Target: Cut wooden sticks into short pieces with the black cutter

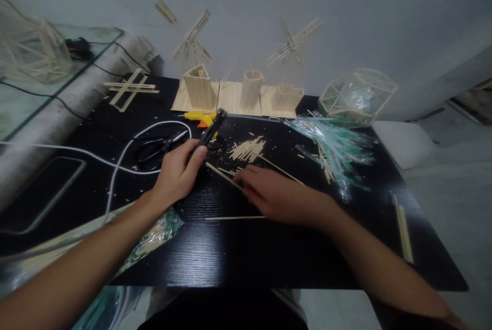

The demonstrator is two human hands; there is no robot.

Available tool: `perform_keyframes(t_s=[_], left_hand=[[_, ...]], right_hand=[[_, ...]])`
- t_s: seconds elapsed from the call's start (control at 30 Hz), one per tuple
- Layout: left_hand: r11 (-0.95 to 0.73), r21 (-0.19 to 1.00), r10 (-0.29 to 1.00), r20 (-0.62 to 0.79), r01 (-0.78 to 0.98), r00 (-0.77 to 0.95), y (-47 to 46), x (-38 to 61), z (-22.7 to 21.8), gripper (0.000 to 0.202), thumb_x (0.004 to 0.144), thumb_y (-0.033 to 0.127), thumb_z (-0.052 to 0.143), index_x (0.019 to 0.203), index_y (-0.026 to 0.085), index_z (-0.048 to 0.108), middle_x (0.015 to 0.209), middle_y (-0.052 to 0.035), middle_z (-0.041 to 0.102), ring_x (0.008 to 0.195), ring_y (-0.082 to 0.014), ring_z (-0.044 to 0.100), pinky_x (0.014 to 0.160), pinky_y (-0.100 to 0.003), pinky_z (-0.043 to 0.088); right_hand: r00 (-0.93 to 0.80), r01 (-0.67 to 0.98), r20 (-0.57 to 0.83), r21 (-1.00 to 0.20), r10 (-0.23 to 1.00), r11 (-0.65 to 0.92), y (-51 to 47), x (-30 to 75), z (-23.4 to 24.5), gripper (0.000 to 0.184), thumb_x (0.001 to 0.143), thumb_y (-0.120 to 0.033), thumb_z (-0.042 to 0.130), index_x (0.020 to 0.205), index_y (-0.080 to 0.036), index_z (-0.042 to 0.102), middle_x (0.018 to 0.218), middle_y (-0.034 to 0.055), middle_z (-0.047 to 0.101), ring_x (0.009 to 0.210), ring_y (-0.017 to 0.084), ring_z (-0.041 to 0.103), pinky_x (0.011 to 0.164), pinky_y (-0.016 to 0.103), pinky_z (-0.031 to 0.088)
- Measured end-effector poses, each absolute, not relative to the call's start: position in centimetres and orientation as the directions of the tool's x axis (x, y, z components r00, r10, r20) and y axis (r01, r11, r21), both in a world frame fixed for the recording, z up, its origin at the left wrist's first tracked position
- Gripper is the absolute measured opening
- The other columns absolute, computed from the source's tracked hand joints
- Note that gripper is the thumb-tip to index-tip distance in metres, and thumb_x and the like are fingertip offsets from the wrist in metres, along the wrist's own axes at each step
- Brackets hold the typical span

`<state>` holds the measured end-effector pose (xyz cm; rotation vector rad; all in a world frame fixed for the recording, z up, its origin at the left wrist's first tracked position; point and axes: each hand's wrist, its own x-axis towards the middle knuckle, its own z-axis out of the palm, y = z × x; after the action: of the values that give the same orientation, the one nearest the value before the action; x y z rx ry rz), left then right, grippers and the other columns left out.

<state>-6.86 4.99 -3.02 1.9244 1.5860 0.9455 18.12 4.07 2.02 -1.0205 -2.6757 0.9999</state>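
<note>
My left hand (179, 168) is closed around a slim black hand tool (211, 130), its head pointing up and away; its exact kind is unclear. My right hand (274, 194) is closed, its fingers pinching a thin wooden stick (223, 173) that reaches left toward my left hand. Under the right hand a single stick (232, 218) lies on the black table (238, 258). Just beyond the hands is a pile of short cut sticks (248, 149). A yellow glue gun (198, 116) lies behind the black tool, partly covered by it.
At the back stand stick-built towers (251, 89) on wooden bases and windmill-like crosses (190, 38). A geometric stick frame (357, 94) and plastic-wrapped sticks (334, 140) are at right. A white cable (113, 181) loops across the left, near a packet of sticks (154, 238).
</note>
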Motion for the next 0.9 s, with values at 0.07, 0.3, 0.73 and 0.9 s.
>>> perform_keyframes(t_s=[0.07, 0.3, 0.73, 0.9], left_hand=[[-0.236, 0.754, 0.967, 0.243, 0.613, 0.073, 5.0, -7.0, -3.1, 0.044, 0.102, 0.053, 0.037, 0.100, 0.019, 0.064, 0.079, -0.0017, 0.064, 0.072, -0.0183, 0.060, 0.069, -0.030, 0.044], [-0.225, 0.787, 0.971, 0.230, 0.574, 0.066, 4.9, -7.1, -3.3, 0.040, 0.097, 0.055, 0.050, 0.090, 0.018, 0.065, 0.065, 0.0036, 0.053, 0.060, -0.0139, 0.049, 0.058, -0.027, 0.037], [-0.187, 0.834, 0.975, 0.221, 0.519, -0.006, 4.7, -6.1, -3.4, 0.033, 0.087, 0.052, 0.067, 0.087, 0.019, 0.068, 0.075, 0.0016, 0.064, 0.067, -0.0144, 0.056, 0.064, -0.027, 0.046], [-0.134, 0.864, 0.981, 0.185, 0.486, -0.058, 4.9, -6.2, -3.3, 0.030, 0.088, 0.049, 0.066, 0.087, 0.019, 0.066, 0.066, 0.0029, 0.058, 0.060, -0.0128, 0.052, 0.056, -0.026, 0.042]], right_hand=[[-0.703, 0.565, -0.065, -0.657, 0.709, 0.500, 5.1, 18.7, 2.7, 0.024, 0.095, -0.007, 0.049, 0.112, -0.016, 0.063, 0.112, 0.0107, 0.068, 0.098, 0.020, 0.063, 0.089, 0.033, 0.048], [-0.514, 0.592, -0.041, -0.740, 0.857, 0.319, 6.7, 19.2, 2.2, 0.017, 0.095, -0.016, 0.055, 0.102, -0.015, 0.071, 0.095, 0.0056, 0.072, 0.080, 0.016, 0.062, 0.076, 0.030, 0.047], [-0.552, 0.557, -0.030, -0.756, 0.833, 0.342, 7.5, 20.2, 2.4, 0.014, 0.093, -0.023, 0.065, 0.098, -0.019, 0.078, 0.094, 0.0038, 0.079, 0.082, 0.016, 0.070, 0.078, 0.030, 0.051], [-0.373, 0.595, 0.029, -0.760, 0.927, 0.263, 8.8, 22.3, 3.4, 0.011, 0.083, -0.030, 0.078, 0.084, -0.020, 0.079, 0.076, 0.0025, 0.075, 0.068, 0.016, 0.065, 0.066, 0.029, 0.050]])
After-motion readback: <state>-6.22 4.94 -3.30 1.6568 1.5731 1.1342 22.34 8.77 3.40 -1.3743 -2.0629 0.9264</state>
